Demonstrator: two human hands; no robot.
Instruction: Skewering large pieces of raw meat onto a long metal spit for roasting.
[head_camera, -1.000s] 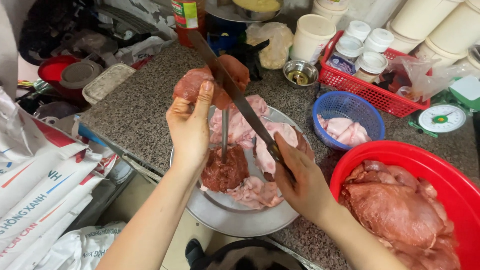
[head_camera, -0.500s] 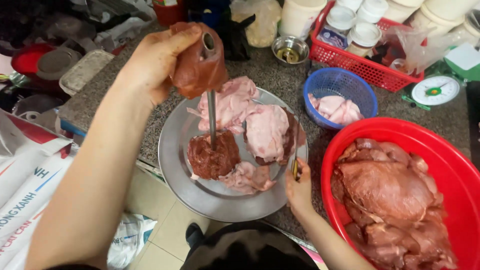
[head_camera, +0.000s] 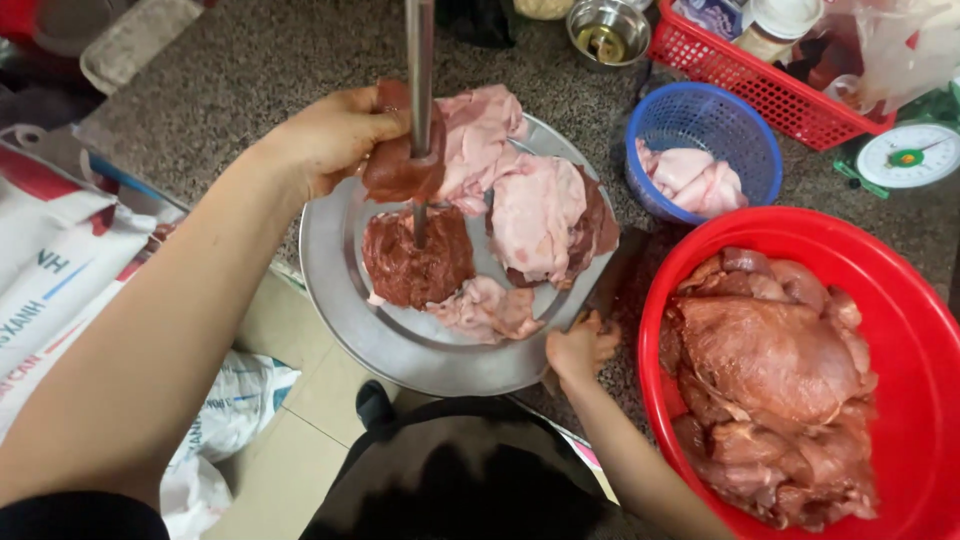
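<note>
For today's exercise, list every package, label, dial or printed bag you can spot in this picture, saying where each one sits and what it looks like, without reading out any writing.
Printed sack: far left beside the counter, white woven bag with red, blue and green print.
Crumpled bag: on the floor at lower left, white with blue print.
Kitchen scale: right edge on the counter, round white dial, green body.
Printed packet: in the red basket at top right, bluish, mostly cut off.

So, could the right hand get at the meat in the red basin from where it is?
Probably yes. The right hand rests at the round metal tray's near edge, just beside the red basin. The meat lies uncovered in the open-topped basin, and nothing stands between them. Whether the hand holds anything is unclear.
</note>
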